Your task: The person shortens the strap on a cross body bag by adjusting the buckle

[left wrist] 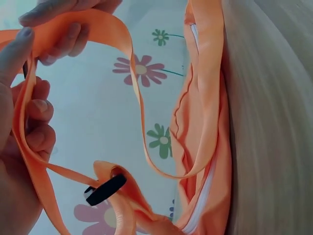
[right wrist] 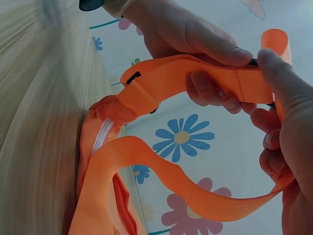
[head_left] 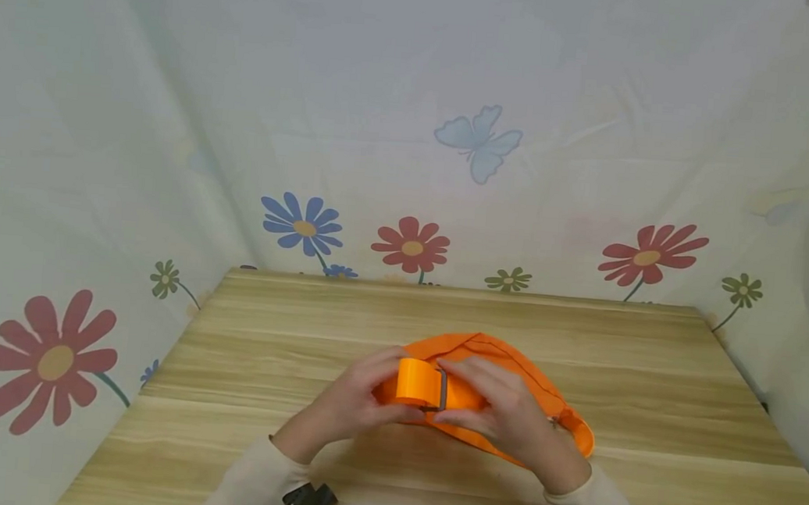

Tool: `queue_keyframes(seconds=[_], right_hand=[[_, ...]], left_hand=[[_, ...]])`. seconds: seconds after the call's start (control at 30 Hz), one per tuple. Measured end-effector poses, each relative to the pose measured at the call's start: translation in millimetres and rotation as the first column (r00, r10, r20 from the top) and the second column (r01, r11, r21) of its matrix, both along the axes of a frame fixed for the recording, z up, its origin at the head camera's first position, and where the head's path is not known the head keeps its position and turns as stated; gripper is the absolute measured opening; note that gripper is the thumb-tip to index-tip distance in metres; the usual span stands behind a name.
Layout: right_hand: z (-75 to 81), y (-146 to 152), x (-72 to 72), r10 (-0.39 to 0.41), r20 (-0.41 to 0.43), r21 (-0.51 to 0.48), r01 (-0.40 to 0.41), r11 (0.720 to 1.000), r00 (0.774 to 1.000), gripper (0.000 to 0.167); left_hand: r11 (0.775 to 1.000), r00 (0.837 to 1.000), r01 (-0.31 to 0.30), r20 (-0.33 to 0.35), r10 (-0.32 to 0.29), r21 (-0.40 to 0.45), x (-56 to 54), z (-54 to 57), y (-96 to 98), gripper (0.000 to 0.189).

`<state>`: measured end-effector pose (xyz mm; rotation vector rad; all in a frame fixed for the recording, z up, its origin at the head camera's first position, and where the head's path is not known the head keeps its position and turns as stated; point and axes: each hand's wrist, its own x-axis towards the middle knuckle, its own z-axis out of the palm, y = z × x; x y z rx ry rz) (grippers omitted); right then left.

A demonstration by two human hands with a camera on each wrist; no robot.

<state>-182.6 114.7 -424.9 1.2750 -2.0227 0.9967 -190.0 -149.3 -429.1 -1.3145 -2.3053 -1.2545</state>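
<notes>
An orange fabric bag with a zipper, like a waist bag (head_left: 496, 351), lies on the table beneath both hands. Raised over it is its orange strap (head_left: 416, 382), looped at the front through a dark slide buckle (head_left: 444, 390). My left hand (head_left: 360, 390) pinches the strap on the buckle's left side, thumb below and fingers above. On the other side, my right hand (head_left: 506, 404) pinches the strap close to the buckle. A second black buckle (left wrist: 105, 190) hangs on the strap in the left wrist view. The hands partly cover the strap.
The wood-grain table (head_left: 265, 329) ends at a pale cloth backdrop (head_left: 358, 108) printed with flowers and butterflies. A strap loop (head_left: 580, 433) sticks out at the bag's right end. Black wrist devices (head_left: 311, 499) sit on both sleeves.
</notes>
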Motion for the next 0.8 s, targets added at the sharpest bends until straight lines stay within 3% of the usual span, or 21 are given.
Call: queue_keyframes(seconds=[0.4,0.8], right_hand=[[2.3,7.7,0.2,-0.049,0.048,0.099,0.044,0.994,0.998,0.055],[3.3,10.5,0.8,-0.066,0.028,0.099,0.063,0.993,0.997,0.053]], left_hand=[[0.995,0.998,-0.062,-0.008,0.062,-0.081,4.2,4.6,-3.9,0.049],[0.984,0.989,-0.125,-0.1,0.113,-0.125,7.3,8.1,-8.0,0.051]])
